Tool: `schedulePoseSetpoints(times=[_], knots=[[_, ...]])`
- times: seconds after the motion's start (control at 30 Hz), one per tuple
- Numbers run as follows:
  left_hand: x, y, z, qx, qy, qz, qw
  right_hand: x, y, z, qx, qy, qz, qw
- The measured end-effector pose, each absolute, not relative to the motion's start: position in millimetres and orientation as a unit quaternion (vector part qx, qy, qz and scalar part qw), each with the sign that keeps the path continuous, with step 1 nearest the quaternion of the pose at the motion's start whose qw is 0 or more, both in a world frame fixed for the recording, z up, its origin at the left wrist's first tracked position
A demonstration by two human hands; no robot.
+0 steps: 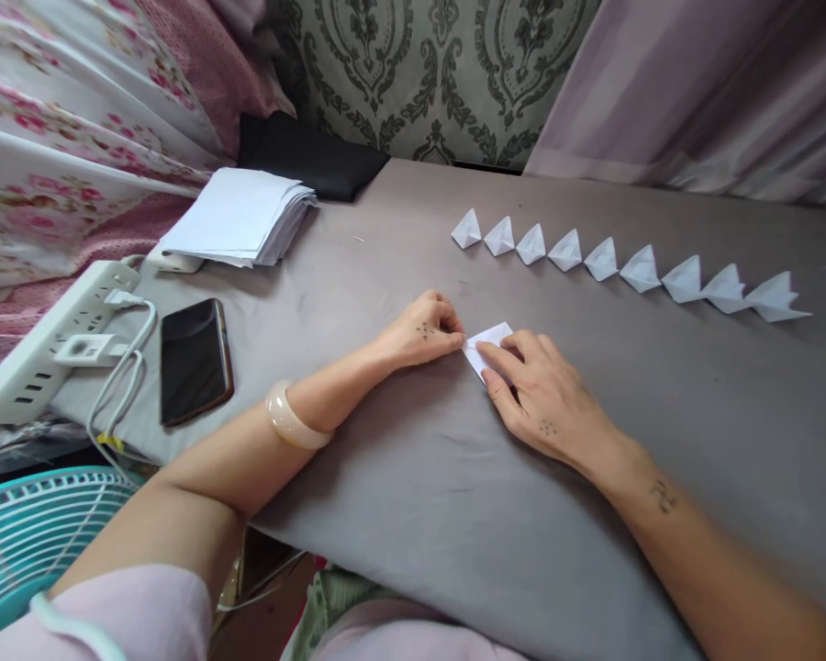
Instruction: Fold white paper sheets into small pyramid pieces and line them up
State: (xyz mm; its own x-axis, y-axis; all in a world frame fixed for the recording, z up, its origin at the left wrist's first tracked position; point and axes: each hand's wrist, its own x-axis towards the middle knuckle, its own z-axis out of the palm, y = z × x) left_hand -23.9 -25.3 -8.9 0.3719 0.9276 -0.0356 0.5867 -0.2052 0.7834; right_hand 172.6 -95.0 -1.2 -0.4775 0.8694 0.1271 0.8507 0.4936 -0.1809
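Observation:
A small piece of folded white paper lies on the grey cloth between my two hands. My left hand pinches its left corner between thumb and fingertips. On top of the paper, the fingers of my right hand press down, with the thumb at the near edge. Part of the paper is hidden under those fingers. Beyond my hands stands a slanting row of several folded white paper boats, running from the back middle toward the right.
A stack of white paper sheets sits at the back left, in front of a black folded cloth. Nearer are a phone and a white power strip with cables. A turquoise fan stands at the lower left.

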Motion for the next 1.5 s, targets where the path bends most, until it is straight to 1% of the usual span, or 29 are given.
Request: schedulePoseSetpoints(times=[0.23, 0.37, 0.5, 0.67, 0.8, 0.9, 0.97, 1.07, 1.17, 1.3, 1.4, 1.5], knots=[[-22, -23, -9, 0.753, 0.501, 0.211, 0.372, 175, -96, -2, -0.500, -0.853, 0.049, 0.139], [-24, -22, -10, 0.768, 0.485, 0.194, 0.372, 176, -96, -2, -0.498, -0.855, 0.051, 0.139], [-26, -22, -12, 0.777, 0.468, 0.199, 0.370, 178, -94, -2, -0.505, -0.846, 0.080, 0.154], [-21, -27, -12, 0.772, 0.491, 0.202, 0.349, 182, -87, -9, -0.502, -0.826, 0.125, 0.224], [-13, -30, -14, 0.757, 0.525, 0.217, 0.324, 185, -77, -21, -0.514, -0.790, 0.152, 0.298], [-11, -29, -16, 0.756, 0.525, 0.219, 0.325, 186, -72, -27, -0.534, -0.750, 0.174, 0.349], [-11, -28, -16, 0.756, 0.518, 0.217, 0.335, 187, -71, -29, -0.554, -0.740, 0.157, 0.349], [-13, -29, -13, 0.758, 0.504, 0.224, 0.347, 189, -71, -28, -0.574, -0.739, 0.148, 0.320], [-13, -32, -11, 0.764, 0.484, 0.229, 0.360, 191, -69, -26, -0.580, -0.722, 0.213, 0.312], [-12, -32, -12, 0.783, 0.459, 0.230, 0.351, 195, -64, -25, -0.580, -0.689, 0.288, 0.324], [-13, -32, -14, 0.786, 0.438, 0.238, 0.365, 196, -62, -22, -0.563, -0.669, 0.327, 0.358], [-14, -35, -13, 0.765, 0.419, 0.261, 0.414, 196, -64, -15, -0.515, -0.631, 0.415, 0.404]])
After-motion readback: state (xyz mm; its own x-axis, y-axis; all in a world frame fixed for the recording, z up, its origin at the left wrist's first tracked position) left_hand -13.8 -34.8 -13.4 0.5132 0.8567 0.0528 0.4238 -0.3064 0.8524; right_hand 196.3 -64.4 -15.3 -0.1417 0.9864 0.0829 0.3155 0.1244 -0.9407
